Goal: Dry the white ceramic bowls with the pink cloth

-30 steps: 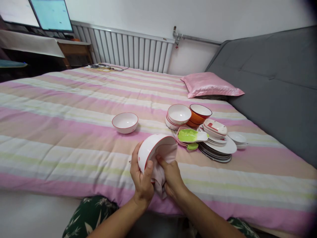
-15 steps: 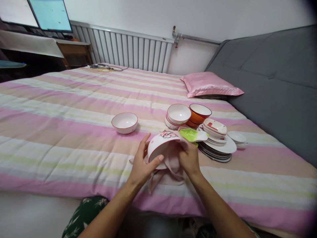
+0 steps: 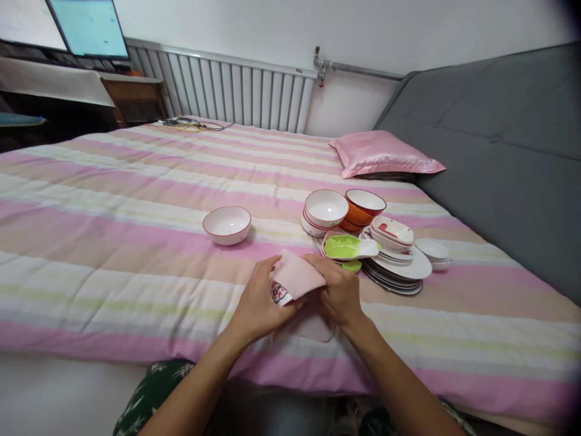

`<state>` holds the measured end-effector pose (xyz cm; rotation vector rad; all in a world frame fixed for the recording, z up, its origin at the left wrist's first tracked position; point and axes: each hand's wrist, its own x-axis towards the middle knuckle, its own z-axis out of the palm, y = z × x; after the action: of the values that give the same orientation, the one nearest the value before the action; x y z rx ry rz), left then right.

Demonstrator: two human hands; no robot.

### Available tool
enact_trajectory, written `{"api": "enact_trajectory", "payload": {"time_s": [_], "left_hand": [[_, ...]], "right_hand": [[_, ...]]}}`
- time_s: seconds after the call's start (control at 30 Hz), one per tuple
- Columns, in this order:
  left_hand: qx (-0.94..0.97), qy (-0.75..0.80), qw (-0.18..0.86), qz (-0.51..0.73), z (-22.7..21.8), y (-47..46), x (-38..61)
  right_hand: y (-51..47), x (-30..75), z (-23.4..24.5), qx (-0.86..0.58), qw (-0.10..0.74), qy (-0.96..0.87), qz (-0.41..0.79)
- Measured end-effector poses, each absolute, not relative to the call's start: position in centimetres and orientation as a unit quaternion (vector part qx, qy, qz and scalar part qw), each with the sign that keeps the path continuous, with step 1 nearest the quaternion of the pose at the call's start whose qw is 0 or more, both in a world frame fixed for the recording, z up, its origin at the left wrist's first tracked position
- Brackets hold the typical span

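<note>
My left hand (image 3: 255, 301) grips a white bowl with a red pattern (image 3: 280, 293), held upside down just above the striped bedspread (image 3: 113, 242). A pink cloth (image 3: 297, 275) is draped over the bowl's bottom. My right hand (image 3: 336, 289) presses this cloth onto the bowl, with part of the cloth hanging beneath it. Most of the bowl is hidden by the cloth and my fingers.
A lone white bowl with a red rim (image 3: 226, 224) sits left of centre. To the right stand stacked white bowls (image 3: 325, 212), an orange bowl (image 3: 363, 209), a green dish (image 3: 347, 247), a pile of plates (image 3: 399, 269) and small dishes (image 3: 434, 251). A pink pillow (image 3: 384, 154) and grey headboard (image 3: 499, 151) lie beyond.
The bowl has been turned from facing sideways to bottom up and lowered toward the bed. The cloth moved from inside the bowl to over its outside. Both hands shifted forward.
</note>
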<state>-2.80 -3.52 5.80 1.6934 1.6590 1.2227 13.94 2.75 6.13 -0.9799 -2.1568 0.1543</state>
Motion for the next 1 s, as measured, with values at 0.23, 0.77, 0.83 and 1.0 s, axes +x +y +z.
{"api": "enact_trajectory", "payload": {"time_s": [0.23,0.77,0.83,1.0], "left_hand": [[0.598,0.678,0.242,0.352,6.8,-3.7,-3.3],[0.660,0.545,0.266,0.444,8.0,-4.0,-2.7],[0.672,0.549,0.255,0.427,8.2,-4.1,-2.9],[0.687,0.557,0.235,0.402,8.5,-4.0,-3.2]], "right_hand": [[3.1,14.2,5.7,-0.434,0.366,-0.819,0.083],[1.3,13.3,6.8,-0.356,0.355,-0.864,0.040],[1.4,13.3,6.8,-0.351,0.365,-0.861,0.053],[2.0,13.5,6.3,-0.349,0.378,-0.848,0.125]]}}
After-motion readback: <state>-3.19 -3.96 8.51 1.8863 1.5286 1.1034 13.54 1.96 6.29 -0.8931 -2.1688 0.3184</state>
